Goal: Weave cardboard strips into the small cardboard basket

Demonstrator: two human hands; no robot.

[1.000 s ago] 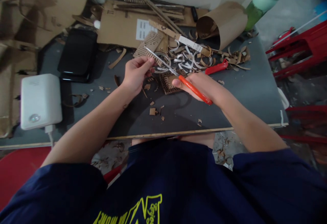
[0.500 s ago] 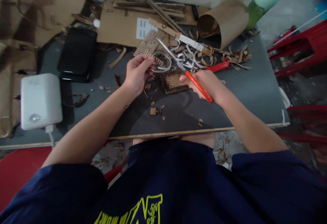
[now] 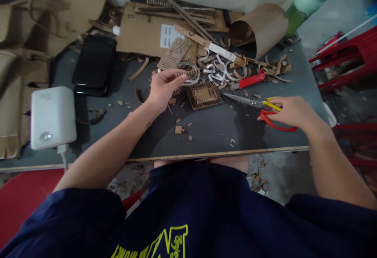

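Between the thumb and fingers of my left hand (image 3: 164,88) is a narrow corrugated cardboard strip (image 3: 193,72), pointing right. My right hand (image 3: 293,112) is closed on the handles of a pair of scissors (image 3: 272,110), one handle yellow and one red. Its blades lie low over the table and point left. A small rectangular cardboard frame (image 3: 193,99) with corrugated edges rests between my two hands. Behind the scissors lies a red utility knife (image 3: 251,80). A ridged cardboard piece (image 3: 175,53) lies just beyond my left hand.
A white power bank (image 3: 53,118) with a cable and a black case (image 3: 94,63) stand at the left. Curled paper strips (image 3: 216,69) and a cardboard tube (image 3: 271,30) lie behind. A green bottle (image 3: 312,2) is at back right. Cardboard scraps dot the table (image 3: 206,138).
My right hand has moved right, away from the frame, and lowered the scissors toward the tabletop. The cardboard frame and red knife show more fully. My left hand still holds the strip.
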